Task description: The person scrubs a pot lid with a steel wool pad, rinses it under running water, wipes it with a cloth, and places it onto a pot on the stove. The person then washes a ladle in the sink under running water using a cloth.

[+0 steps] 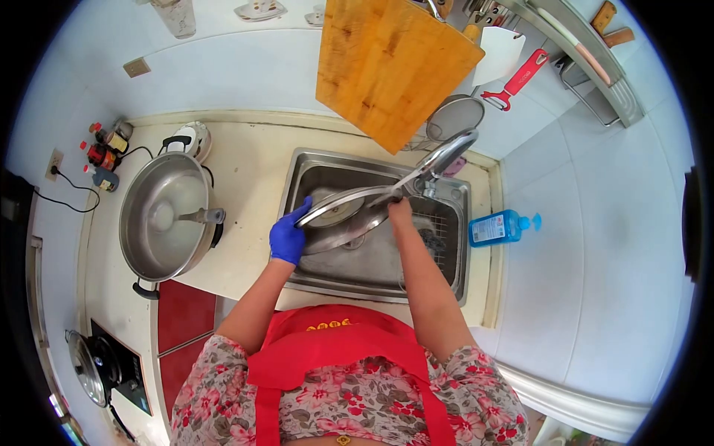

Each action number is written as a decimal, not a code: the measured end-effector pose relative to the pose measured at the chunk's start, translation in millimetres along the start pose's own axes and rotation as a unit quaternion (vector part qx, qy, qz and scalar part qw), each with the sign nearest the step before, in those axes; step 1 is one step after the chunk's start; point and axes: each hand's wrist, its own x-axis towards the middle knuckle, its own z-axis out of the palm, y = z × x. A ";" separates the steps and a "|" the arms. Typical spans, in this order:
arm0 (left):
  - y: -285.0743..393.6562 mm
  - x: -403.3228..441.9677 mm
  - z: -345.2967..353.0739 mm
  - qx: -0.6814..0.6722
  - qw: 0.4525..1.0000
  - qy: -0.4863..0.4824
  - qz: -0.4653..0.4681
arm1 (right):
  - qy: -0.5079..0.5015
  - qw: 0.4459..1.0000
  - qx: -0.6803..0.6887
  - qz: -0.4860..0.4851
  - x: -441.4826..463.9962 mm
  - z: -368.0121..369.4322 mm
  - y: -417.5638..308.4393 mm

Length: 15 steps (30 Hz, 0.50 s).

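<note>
Over the steel sink (379,279) a large round metal pan (346,232) is tilted, with a rim and a shiny inner surface showing. My left hand (288,236), in a blue glove, grips its left edge. On the pan's upper right edge my bare right hand (400,211) is closed, its fingertips partly hidden. The chrome faucet (445,154) reaches over the pan near my right hand, and a stream of water appears to fall from it. A wire rack (439,249) lies in the right part of the sink.
Left of the sink stands a large steel pot (165,215) holding a utensil. Bottles (102,156) line the left wall. A cutting board (394,67) hangs behind the sink; a blue soap bottle (494,228) stands at its right. A lidded pan (88,368) sits lower left.
</note>
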 end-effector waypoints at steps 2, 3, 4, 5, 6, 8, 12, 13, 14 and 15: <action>8.0 0.5 6.9 -0.019 0.999 0.015 0.026 | 0.027 0.998 0.048 -0.019 10.6 9.6 20.5; 18.2 -0.6 8.2 -0.008 1.000 0.008 0.010 | 0.051 0.993 0.095 -0.038 8.7 7.4 19.5; 25.4 -1.5 10.7 0.003 1.000 0.000 -0.006 | 0.053 0.993 0.094 -0.039 7.3 2.5 19.3; 26.7 -2.2 15.6 0.021 1.000 -0.006 -0.004 | -0.004 0.967 0.245 0.069 5.7 -4.2 19.8; 26.9 -3.1 21.0 0.019 1.000 -0.007 -0.004 | -0.062 0.904 0.387 0.173 -1.9 -14.9 10.4; 22.2 -7.0 33.2 0.009 0.999 0.019 0.048 | -0.115 0.828 0.514 0.193 -38.7 -47.3 -37.9; 31.1 -19.6 44.4 0.041 0.995 -0.011 0.093 | -0.173 0.740 0.623 0.184 -66.6 -64.6 -74.7; 28.0 -22.6 44.8 0.039 0.994 -0.055 0.086 | -0.171 0.740 0.624 0.183 -62.5 -63.9 -67.1; 28.9 -26.8 45.1 0.038 0.994 -0.055 0.087 | -0.176 0.761 0.595 0.187 -54.4 -63.1 -55.4; 35.0 -31.8 42.9 0.057 0.988 -0.078 0.119 | -0.182 0.782 0.565 0.192 -55.0 -67.6 -57.0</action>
